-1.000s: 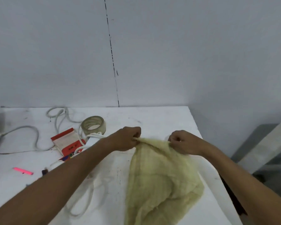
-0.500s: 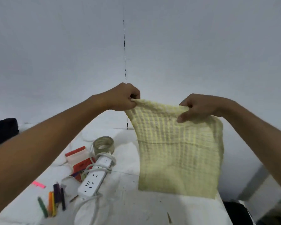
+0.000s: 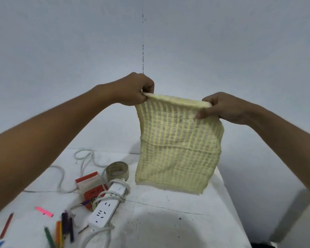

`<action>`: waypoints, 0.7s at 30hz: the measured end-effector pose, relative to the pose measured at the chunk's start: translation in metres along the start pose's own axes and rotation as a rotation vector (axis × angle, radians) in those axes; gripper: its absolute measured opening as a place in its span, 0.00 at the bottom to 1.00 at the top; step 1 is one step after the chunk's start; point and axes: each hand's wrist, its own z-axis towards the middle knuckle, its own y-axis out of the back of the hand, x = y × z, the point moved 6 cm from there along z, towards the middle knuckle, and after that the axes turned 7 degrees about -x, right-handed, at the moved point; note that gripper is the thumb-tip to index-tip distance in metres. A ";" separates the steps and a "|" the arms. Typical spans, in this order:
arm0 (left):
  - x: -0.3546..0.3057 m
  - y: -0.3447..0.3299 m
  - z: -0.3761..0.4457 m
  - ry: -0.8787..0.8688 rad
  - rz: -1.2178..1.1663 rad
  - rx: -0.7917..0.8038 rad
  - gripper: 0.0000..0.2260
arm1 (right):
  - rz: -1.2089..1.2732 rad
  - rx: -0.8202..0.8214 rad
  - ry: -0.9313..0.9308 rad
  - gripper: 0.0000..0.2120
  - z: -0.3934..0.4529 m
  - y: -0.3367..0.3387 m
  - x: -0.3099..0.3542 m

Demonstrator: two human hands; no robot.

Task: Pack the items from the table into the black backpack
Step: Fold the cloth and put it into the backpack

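Yellow cloth: a pale yellow waffle-weave cloth (image 3: 177, 145) hangs in the air above the far right part of the white counter (image 3: 168, 221), its lower hem just clear of the surface.
Left grip: my left hand (image 3: 134, 90) pinches the cloth's top left corner, fingers curled round the rolled edge.
Right grip: my right hand (image 3: 222, 108) pinches the top right corner, thumb in front of the fabric and fingers behind.
Cloth shape: it hangs nearly flat between the two hands, with a faint horizontal crease across the middle.
Step in hand: I judge this as spreading the cloth out so it can be folded before packing.
Backpack: the black backpack is not in view, so I cannot tell where it sits.
Next move: likely bring the two corners together to halve the cloth, keeping both pinches firm so the loose weave does not slip.
Left on the counter: a white power strip with its cord wrapped round it (image 3: 106, 206), a roll of brown packing tape (image 3: 117, 170), a red and white packet (image 3: 89, 185), a bunch of coloured pencils (image 3: 63, 230), a pink marker (image 3: 44, 211).
Progress: these items are not yet packed, so much of the task seems left.
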 end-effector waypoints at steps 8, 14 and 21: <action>-0.005 0.011 -0.013 0.033 -0.039 0.024 0.04 | 0.434 -0.057 -0.042 0.16 0.002 0.010 0.007; 0.009 0.025 -0.014 0.088 -0.044 -0.078 0.03 | 0.200 -0.103 0.019 0.15 0.000 0.029 0.012; 0.028 0.032 -0.020 0.148 -0.331 -0.070 0.06 | 0.329 -0.190 0.016 0.18 0.003 0.045 0.008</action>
